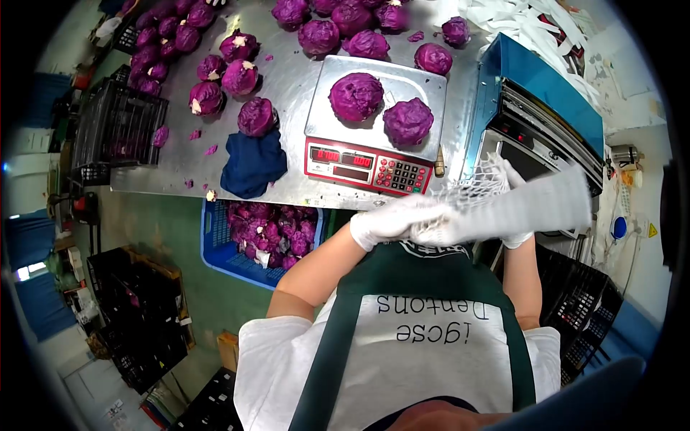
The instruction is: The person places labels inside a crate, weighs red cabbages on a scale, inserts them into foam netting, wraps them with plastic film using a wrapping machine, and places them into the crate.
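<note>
1. Head view: the left hand (pixel 413 218) is closed round the white net (pixel 535 207), in front of the apron (pixel 402 271); the right hand (pixel 512 176) is partly behind it, its grip impossible to tell;
2. the loose mesh could snag fingers or the nearby machine (pixel 528 86);
3. a bumped scale (pixel 327 86) might roll its two round cabbages (pixel 357 97) off.

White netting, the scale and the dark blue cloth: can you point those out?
White netting (pixel 528 207): head view, middle of the blurred bundle.
Scale (pixel 363 133): head view, bare part of its plate.
Dark blue cloth (pixel 253 165): head view, middle of its crumpled top.
</note>
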`<state>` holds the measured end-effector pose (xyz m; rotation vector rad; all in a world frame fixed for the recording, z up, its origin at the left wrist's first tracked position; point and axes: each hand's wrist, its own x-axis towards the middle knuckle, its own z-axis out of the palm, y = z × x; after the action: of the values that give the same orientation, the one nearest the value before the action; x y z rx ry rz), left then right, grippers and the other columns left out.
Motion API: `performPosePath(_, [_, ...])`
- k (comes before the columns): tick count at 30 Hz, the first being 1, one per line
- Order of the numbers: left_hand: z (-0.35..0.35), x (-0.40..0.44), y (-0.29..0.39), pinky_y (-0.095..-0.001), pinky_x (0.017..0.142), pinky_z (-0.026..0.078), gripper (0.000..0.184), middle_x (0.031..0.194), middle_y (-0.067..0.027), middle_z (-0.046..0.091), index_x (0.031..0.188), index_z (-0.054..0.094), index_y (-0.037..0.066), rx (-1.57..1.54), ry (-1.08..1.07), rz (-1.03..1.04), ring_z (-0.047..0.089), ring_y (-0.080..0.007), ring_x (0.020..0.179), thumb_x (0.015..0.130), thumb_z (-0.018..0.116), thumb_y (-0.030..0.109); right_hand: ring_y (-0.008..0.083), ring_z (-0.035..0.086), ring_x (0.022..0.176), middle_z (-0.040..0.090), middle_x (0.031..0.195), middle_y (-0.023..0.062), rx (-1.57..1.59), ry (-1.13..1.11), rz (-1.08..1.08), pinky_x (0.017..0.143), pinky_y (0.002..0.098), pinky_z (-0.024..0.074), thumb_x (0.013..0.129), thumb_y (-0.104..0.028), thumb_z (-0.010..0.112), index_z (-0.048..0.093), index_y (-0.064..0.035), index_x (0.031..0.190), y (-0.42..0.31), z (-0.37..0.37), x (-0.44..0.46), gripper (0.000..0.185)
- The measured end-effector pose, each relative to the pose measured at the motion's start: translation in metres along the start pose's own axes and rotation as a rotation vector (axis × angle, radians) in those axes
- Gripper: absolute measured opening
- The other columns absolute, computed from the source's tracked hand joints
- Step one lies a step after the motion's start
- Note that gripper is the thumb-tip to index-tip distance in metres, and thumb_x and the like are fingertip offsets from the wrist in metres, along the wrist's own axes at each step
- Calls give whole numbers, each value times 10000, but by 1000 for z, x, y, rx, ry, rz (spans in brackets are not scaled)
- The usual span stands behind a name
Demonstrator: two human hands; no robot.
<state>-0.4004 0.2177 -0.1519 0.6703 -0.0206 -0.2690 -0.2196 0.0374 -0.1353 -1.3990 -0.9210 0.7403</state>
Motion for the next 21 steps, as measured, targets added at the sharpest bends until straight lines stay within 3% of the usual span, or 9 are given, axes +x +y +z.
performPosePath(1, [4,5,6,-246,875,460,358,1093,-38,643,1228,593,1,119,171,44,578,-91,1007,1011,484,264,226,586,1135,580,1262,144,796,107,304,978,354,473,984,-150,475,472,41,1311,-5,-1,-4,379])
performPosePath(2, [-4,4,15,-279,942,447,367,1151,-65,636,1242,587,9,188,149,88,575,-126,1073,1018,460,270,232,593,1127,592,1251,141,1012,-37,470,985,355,469,983,-157,484,481,50,1305,14,-15,-5,382])
performPosePath(6, [-3,8,28,-302,972,430,336,1172,-81,624,1247,579,-6,151,278,343,563,-142,1102,988,495,190,183,549,1171,565,1299,119,762,8,777,1002,308,433,906,-139,622,470,44,1335,23,19,-21,491])
performPosePath(8, [-1,10,25,-306,972,434,329,1165,-84,626,1242,581,-11,282,305,357,566,-148,1104,962,532,154,108,526,1111,580,1267,83,146,-214,404,978,265,419,848,-140,695,484,34,1334,16,28,-12,557])
performPosePath(9, [0,8,26,-303,966,440,389,1197,-88,604,1286,545,-8,297,352,299,569,-155,1104,915,587,102,111,543,1097,596,1243,76,163,-105,473,969,261,427,861,-129,672,496,39,1316,14,29,-13,516])
performPosePath(14, [-8,3,16,-346,992,465,638,1354,-131,492,1476,271,50,-459,26,278,531,-208,1224,906,556,29,207,640,965,660,1114,102,840,467,489,870,351,508,956,-177,514,601,14,1176,18,21,-4,304])
performPosePath(17, [-4,3,0,-315,925,499,656,1391,-140,464,1485,248,37,-584,24,117,548,-188,1199,902,546,0,281,581,1109,604,1220,160,1221,177,388,1007,420,427,964,-281,516,561,27,1212,-4,9,6,398])
performPosePath(20, [-26,0,19,-245,648,486,430,1061,-85,652,1260,519,0,-174,85,-140,610,-117,778,846,634,23,276,569,1137,593,1234,168,1223,263,510,1039,422,408,942,-298,547,541,38,1223,-35,8,16,438])
performPosePath(21, [-23,-1,25,-243,651,494,192,892,-62,667,1006,624,1,124,356,37,605,-108,732,823,664,41,244,580,1087,612,1160,132,847,225,364,1005,368,433,900,-231,605,537,17,1229,-26,1,15,418])
